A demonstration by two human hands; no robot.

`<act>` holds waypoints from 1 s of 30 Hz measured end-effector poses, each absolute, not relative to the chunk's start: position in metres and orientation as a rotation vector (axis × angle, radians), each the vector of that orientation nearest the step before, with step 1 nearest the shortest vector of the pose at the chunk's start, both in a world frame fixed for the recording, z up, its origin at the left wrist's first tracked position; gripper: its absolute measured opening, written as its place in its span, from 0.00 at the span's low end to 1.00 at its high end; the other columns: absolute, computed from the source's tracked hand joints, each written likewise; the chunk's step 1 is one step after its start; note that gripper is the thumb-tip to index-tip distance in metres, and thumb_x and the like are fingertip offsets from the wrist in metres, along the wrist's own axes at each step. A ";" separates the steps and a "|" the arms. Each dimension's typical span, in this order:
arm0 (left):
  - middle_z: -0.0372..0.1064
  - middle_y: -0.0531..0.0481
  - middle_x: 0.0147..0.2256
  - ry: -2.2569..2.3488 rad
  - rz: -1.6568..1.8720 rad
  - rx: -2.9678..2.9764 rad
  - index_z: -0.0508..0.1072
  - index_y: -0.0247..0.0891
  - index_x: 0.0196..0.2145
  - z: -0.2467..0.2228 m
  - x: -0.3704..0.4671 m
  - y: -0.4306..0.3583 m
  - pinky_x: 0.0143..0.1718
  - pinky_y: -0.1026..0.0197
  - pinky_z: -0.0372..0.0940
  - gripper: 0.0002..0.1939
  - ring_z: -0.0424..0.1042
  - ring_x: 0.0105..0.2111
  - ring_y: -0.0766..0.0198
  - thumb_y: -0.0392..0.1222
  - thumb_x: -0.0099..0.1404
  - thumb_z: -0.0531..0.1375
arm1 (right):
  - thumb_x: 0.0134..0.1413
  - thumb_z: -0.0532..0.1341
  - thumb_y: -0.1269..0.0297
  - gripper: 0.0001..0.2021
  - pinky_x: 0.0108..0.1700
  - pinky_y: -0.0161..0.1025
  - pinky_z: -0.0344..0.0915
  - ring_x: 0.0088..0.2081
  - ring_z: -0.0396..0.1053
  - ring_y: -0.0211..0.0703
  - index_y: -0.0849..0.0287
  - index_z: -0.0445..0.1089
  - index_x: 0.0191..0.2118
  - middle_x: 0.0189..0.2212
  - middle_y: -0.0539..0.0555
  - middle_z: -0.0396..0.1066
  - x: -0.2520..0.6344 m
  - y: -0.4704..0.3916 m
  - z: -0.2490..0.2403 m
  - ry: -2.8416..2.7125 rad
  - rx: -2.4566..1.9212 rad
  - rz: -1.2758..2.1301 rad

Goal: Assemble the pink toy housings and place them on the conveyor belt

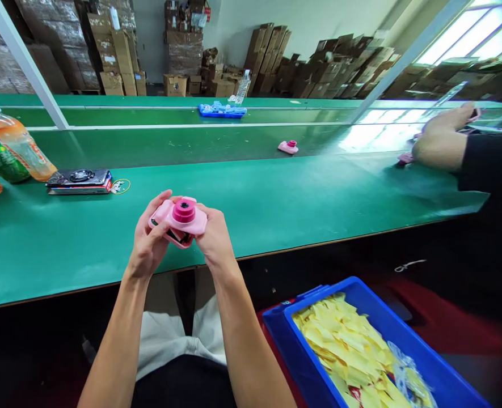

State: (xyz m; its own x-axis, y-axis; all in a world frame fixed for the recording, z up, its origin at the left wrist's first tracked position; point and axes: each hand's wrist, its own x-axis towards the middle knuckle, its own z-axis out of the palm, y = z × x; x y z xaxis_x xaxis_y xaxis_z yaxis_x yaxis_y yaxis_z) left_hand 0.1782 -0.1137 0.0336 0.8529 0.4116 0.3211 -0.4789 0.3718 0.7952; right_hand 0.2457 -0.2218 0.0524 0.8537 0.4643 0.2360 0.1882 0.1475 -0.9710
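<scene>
A pink toy camera (197, 220) with a darker pink lens is held up over the front edge of the green bench, its casing parted along the lower side so that dark insides show. My left hand (147, 235) grips its left end, the thumb lying across the front. Around the right end my right hand (213, 229) is closed, with its fingertips hidden behind the casing. Farther back, a second pink toy camera (289, 147) lies by itself on the belt.
At the left are an orange drink bottle (19, 141), a green can (4, 161) and a black boxed item (79, 181). A blue tray (223, 115) sits at the back. A co-worker's arm (442, 141) reaches in from the right. Below is a blue bin (355, 281) of yellow slips.
</scene>
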 end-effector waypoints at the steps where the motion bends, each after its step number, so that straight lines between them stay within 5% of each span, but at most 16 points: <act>1: 0.75 0.38 0.52 -0.045 0.583 1.045 0.74 0.39 0.54 0.031 0.179 -0.113 0.54 0.48 0.71 0.29 0.74 0.54 0.45 0.52 0.57 0.72 | 0.43 0.67 0.59 0.11 0.39 0.39 0.67 0.35 0.71 0.44 0.62 0.77 0.31 0.34 0.55 0.78 0.246 -0.222 0.052 -0.561 -1.444 0.213; 8: 0.77 0.42 0.50 0.010 0.596 0.932 0.77 0.40 0.50 0.024 0.182 -0.114 0.46 0.58 0.73 0.34 0.78 0.47 0.52 0.57 0.49 0.76 | 0.41 0.71 0.58 0.17 0.45 0.42 0.69 0.43 0.75 0.50 0.60 0.79 0.39 0.40 0.57 0.80 0.240 -0.216 0.049 -0.506 -1.371 0.189; 14: 0.78 0.41 0.48 -0.036 0.504 0.952 0.78 0.41 0.50 0.026 0.178 -0.113 0.42 0.58 0.75 0.34 0.79 0.45 0.50 0.54 0.47 0.77 | 0.42 0.72 0.56 0.15 0.40 0.39 0.68 0.37 0.72 0.45 0.59 0.76 0.35 0.35 0.54 0.77 0.233 -0.220 0.051 -0.497 -1.316 0.145; 20: 0.78 0.41 0.48 -0.013 0.608 0.940 0.79 0.40 0.48 0.027 0.180 -0.120 0.41 0.61 0.74 0.36 0.79 0.43 0.53 0.61 0.46 0.76 | 0.50 0.70 0.58 0.11 0.49 0.41 0.69 0.44 0.72 0.48 0.56 0.79 0.38 0.41 0.54 0.77 0.224 -0.226 0.051 -0.511 -1.293 0.167; 23: 0.78 0.42 0.48 0.052 0.681 0.902 0.78 0.40 0.49 0.030 0.187 -0.127 0.42 0.63 0.73 0.36 0.79 0.44 0.55 0.63 0.48 0.75 | 0.52 0.69 0.60 0.12 0.53 0.42 0.68 0.50 0.72 0.49 0.54 0.80 0.43 0.47 0.55 0.76 0.220 -0.230 0.049 -0.447 -1.283 0.147; 30: 0.77 0.41 0.46 0.145 0.787 0.888 0.73 0.37 0.52 0.042 0.200 -0.151 0.40 0.62 0.72 0.30 0.78 0.41 0.58 0.63 0.64 0.64 | 0.55 0.68 0.54 0.12 0.39 0.36 0.71 0.46 0.71 0.46 0.57 0.80 0.38 0.47 0.56 0.73 0.218 -0.236 0.049 -0.342 -1.262 0.172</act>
